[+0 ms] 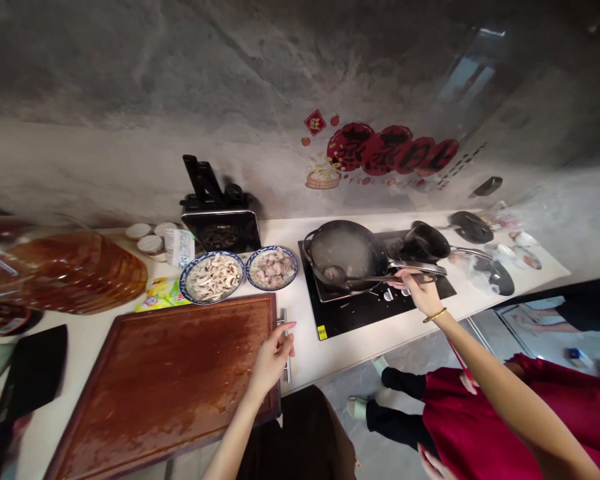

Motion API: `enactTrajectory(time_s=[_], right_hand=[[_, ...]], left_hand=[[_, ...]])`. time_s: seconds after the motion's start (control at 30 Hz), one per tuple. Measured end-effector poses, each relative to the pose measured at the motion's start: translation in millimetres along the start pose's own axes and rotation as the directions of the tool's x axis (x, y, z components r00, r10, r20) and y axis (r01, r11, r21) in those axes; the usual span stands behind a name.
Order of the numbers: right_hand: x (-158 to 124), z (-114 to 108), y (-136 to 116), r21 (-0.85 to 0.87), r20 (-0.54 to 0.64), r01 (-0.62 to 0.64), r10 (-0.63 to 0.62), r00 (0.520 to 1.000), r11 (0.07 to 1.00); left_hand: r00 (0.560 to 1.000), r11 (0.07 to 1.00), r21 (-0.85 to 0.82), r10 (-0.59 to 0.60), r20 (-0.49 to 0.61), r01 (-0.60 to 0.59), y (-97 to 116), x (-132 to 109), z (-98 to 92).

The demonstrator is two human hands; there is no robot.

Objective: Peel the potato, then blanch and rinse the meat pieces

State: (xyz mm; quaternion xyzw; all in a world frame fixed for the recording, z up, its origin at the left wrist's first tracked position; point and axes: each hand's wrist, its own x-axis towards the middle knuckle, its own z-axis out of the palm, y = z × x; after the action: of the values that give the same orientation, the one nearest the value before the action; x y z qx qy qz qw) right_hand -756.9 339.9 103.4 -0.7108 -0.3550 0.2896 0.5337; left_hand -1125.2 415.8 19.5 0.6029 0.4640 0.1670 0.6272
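Note:
My right hand point(416, 292), closed round the handle, holds a dark ladle point(370, 279). Its bowl dips into the near-left side of a black wok point(305, 248), which contains cloudy, steaming liquid point(347, 248). The wok stands on a black cooktop point(340, 317). Over the right edge of a wooden cutting board point(180, 373) hovers my left hand point(275, 353), loosely curled with fingers apart and nothing in it. The board's metal handle point(287, 367) is beside that hand; whether they touch I cannot tell. Sliced mushrooms fill one patterned bowl point(182, 288), and pieces of meat another bowl point(249, 277).
A large oil jug point(95, 273) and a dark cleaver point(35, 367) lie at left. Behind the bowls stands a black knife block point(223, 230). A black saucepan point(425, 241) sits right of the wok. A person in red point(480, 413) is close on my right.

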Motion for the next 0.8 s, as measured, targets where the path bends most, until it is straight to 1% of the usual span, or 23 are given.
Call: enactTrajectory(time_s=[0.13, 0.2, 0.27, 0.33, 0.5, 0.67, 0.8], right_hand=[[14, -11, -1, 0.127, -0.125, -0.093, 0.109, 0.986, 0.988], [20, -16, -2, 0.181, -0.165, -0.139, 0.170, 0.972, 0.974], [22, -19, -4, 0.207, -0.190, -0.158, 0.198, 0.962, 0.966], [22, -20, -9, 0.212, -0.207, -0.131, 0.176, 0.962, 0.968], [19, -17, -29, 0.174, -0.256, -0.021, 0.066, 0.964, 0.984], [12, -14, -48, 0.122, -0.337, 0.030, 0.013, 0.942, 0.992], [7, -13, -53, 0.084, -0.370, 0.069, -0.033, 0.928, 0.994]], left_hand=[[1.000, 1.000, 0.011, -0.003, 0.001, 0.003, 0, 0, -1.8], [1.000, 1.000, 0.010, 0.006, 0.002, -0.006, 0, 1, -2.2], [1.000, 1.000, 0.006, 0.012, 0.002, -0.012, 1, 1, -2.3], [1.000, 1.000, 0.005, 0.006, 0.003, -0.006, 2, 1, -1.9], [1.000, 1.000, 0.010, 0.007, 0.021, -0.007, 3, 1, 0.1], [1.000, 1.000, 0.007, 0.003, 0.028, -0.003, 1, 2, 1.8], [0.999, 1.000, 0.001, -0.003, 0.039, 0.003, -1, 3, 2.0]])
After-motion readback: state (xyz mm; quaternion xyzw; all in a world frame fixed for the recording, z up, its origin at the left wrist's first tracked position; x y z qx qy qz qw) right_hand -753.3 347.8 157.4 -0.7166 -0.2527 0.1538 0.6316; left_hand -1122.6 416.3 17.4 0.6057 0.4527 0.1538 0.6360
